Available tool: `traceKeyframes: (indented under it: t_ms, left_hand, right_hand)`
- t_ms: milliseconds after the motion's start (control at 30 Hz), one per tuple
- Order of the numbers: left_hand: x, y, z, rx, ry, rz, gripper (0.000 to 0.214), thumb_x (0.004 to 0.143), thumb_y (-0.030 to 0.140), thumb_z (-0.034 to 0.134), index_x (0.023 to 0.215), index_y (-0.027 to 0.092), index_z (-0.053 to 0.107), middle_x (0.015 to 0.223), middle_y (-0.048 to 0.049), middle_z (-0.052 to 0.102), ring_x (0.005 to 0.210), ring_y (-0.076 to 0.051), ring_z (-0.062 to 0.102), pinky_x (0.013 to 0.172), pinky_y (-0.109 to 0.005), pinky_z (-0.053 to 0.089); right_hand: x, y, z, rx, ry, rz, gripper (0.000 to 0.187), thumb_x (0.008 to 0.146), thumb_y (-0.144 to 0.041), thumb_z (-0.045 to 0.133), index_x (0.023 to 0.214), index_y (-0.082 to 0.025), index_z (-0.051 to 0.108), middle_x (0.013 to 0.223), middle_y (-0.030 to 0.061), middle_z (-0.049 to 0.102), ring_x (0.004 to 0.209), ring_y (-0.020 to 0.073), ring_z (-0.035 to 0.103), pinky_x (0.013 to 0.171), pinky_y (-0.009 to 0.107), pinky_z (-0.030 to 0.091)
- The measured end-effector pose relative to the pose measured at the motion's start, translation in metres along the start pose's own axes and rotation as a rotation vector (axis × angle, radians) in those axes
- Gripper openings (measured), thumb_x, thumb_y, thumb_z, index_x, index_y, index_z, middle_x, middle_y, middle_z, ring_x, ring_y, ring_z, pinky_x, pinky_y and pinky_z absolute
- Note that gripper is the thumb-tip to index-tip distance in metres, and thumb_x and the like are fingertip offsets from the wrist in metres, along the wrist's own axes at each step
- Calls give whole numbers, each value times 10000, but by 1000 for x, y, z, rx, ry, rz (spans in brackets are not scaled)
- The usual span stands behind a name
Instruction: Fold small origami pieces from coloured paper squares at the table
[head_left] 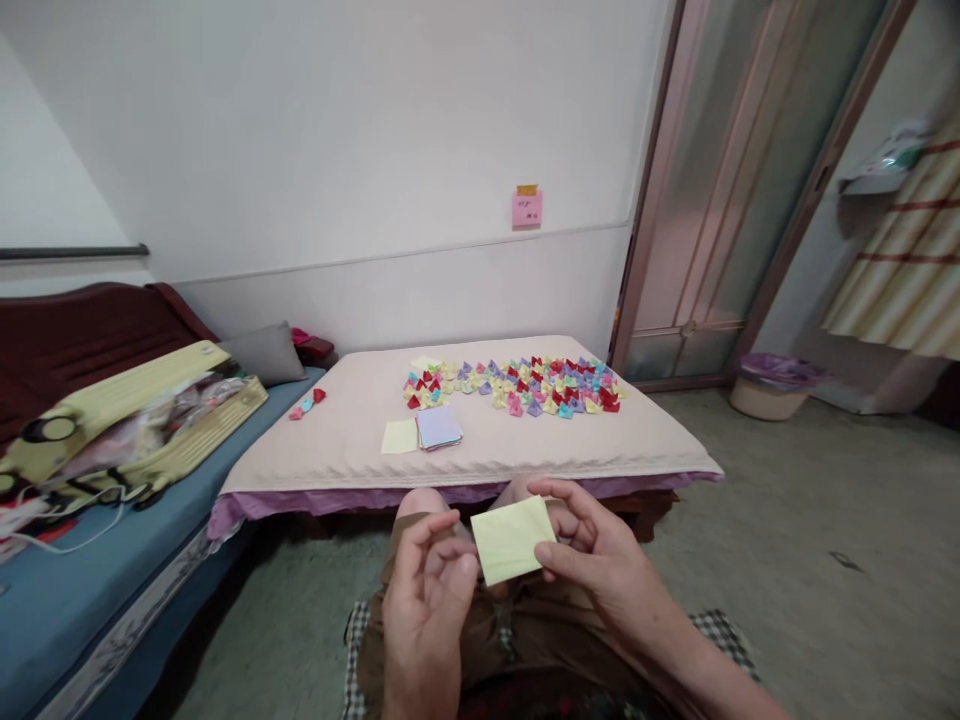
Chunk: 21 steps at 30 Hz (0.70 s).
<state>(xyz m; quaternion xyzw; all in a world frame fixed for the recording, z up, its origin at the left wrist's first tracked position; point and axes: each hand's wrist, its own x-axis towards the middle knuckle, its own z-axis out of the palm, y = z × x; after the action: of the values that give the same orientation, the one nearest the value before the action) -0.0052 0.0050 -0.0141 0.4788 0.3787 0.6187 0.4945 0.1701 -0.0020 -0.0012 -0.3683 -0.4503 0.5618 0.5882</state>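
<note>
My right hand (600, 555) pinches the right edge of a pale yellow paper square (512, 540) held above my lap. My left hand (431, 585) sits at the paper's left edge, fingers curled, with the fingertips touching or almost touching it. Ahead on the low table (645, 430) lie a loose yellow sheet (399, 436), a small stack of coloured papers (439, 428) and a wide spread of several small folded paper pieces (517, 385) in red, yellow, purple, blue and pink.
A blue sofa (67, 590) with a yellow bag and clutter runs along the left. Two small folded pieces (307, 403) lie at its far end. A lined bin (772, 385) stands right by a glass door. A pink note (526, 208) is stuck on the wall.
</note>
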Motion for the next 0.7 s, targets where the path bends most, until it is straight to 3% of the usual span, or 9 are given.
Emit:
traceKeyframes:
  t_ms: [133, 267, 367, 433, 500, 567, 633, 700]
  left_hand:
    - [0, 4, -2, 216, -30, 163, 163, 702, 262, 718, 833, 174, 680, 1180, -134, 601, 1045, -273, 608, 820, -350, 532]
    - [-4, 7, 4, 409, -97, 230, 94, 710, 267, 693, 763, 196, 726, 1157, -121, 614, 1113, -296, 564, 884, -387, 492]
    - [-5, 4, 5, 481, -34, 291, 117, 740, 266, 659, 671, 206, 732, 1192, -104, 606, 1102, -278, 560, 931, -381, 445]
    - [-2, 2, 3, 518, 25, 288, 150, 722, 261, 681, 589, 198, 714, 1160, -98, 625, 1072, -275, 563, 937, -367, 423]
    - [2, 0, -1, 442, 42, 162, 172, 700, 271, 712, 554, 181, 696, 997, -90, 669, 954, -254, 597, 862, -337, 447]
    - [6, 0, -1, 202, -1, -72, 171, 716, 296, 711, 614, 159, 703, 784, -66, 667, 782, -214, 615, 727, -301, 472]
    - [7, 2, 2, -78, -49, -282, 173, 748, 307, 692, 727, 137, 714, 695, -50, 650, 683, -183, 604, 635, -271, 467]
    - [6, 4, 8, -247, -62, -380, 178, 760, 291, 688, 808, 121, 712, 719, -55, 659, 665, -161, 596, 611, -248, 459]
  right_hand:
    - [0, -4, -8, 3, -9, 10, 452, 756, -231, 728, 1150, -216, 506, 767, -8, 642, 648, 127, 577, 548, 212, 433]
    - [-2, -4, -7, -5, -38, -2, 433, 771, -220, 721, 1144, -221, 503, 788, -2, 648, 668, 127, 579, 551, 208, 430]
    - [0, -3, -6, -14, -54, -12, 434, 782, -241, 710, 1164, -225, 505, 822, 12, 652, 702, 140, 601, 576, 230, 451]
    - [3, 0, -7, -26, -59, -54, 549, 712, -271, 772, 1195, -233, 513, 953, 48, 662, 842, 181, 629, 695, 283, 488]
    - [8, 4, -9, -35, -61, -87, 703, 605, -272, 842, 1228, -250, 516, 1151, 84, 625, 1071, 237, 584, 870, 340, 460]
    - [12, 9, -9, -20, -66, -62, 776, 541, -253, 870, 1234, -263, 522, 1263, 86, 576, 1216, 265, 495, 962, 362, 409]
    - [14, 14, -6, 20, -80, 4, 742, 556, -238, 853, 1223, -260, 528, 1245, 72, 586, 1200, 268, 507, 945, 361, 421]
    - [15, 17, -1, 56, -64, 32, 640, 615, -225, 808, 1197, -243, 542, 1186, 56, 611, 1101, 250, 564, 871, 333, 458]
